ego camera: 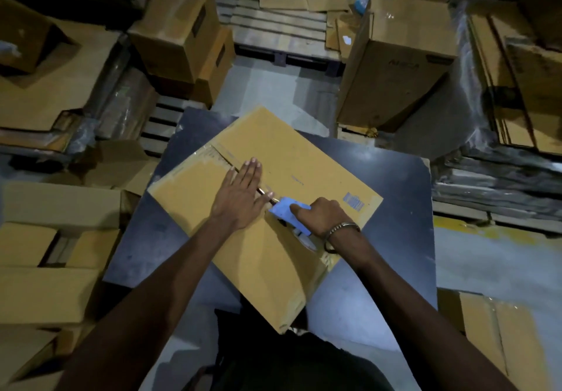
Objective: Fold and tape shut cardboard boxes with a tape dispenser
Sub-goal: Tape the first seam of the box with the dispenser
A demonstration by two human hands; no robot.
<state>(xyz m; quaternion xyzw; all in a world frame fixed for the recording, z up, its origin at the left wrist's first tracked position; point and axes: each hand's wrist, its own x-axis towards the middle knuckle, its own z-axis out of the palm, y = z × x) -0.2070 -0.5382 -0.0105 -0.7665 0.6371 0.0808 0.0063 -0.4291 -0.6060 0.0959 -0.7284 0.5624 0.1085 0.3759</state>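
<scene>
Flatly, left hand [240, 196] on cardboard box [286, 159], blue tape dispenser [289, 214]

Dim warehouse light, dark corners, soft blur, wide-angle bending at edges

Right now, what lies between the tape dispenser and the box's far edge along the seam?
In the head view, the left hand lies flat on the seam of the box, just beyond the tape dispenser.
</scene>
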